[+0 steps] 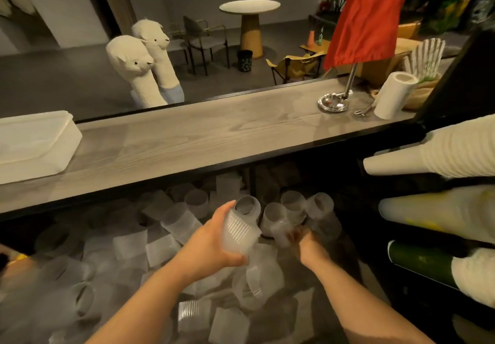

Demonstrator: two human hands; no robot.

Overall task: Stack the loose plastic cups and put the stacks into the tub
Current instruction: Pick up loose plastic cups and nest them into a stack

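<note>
Head camera looks down at my two hands under the long counter (203, 140). My left hand (211, 247) has its fingers curled round a short stack of cups (239, 229). I hold it tipped, with the open end facing up and away, so the next cup can slide in. My right hand (305, 244) is low in the pile, and its fingers look closed on one loose cup (280, 232), but it is blurry there, so I am not sure how tight. That cup sits just beside my stack, so I think I am about to push it in. Lots more loose cups (128, 247) lie on their sides all around my arms. The white tub (34, 145) waits up on the counter, far to the left, well apart from my hands. I cannot see any stacks inside it.
</note>
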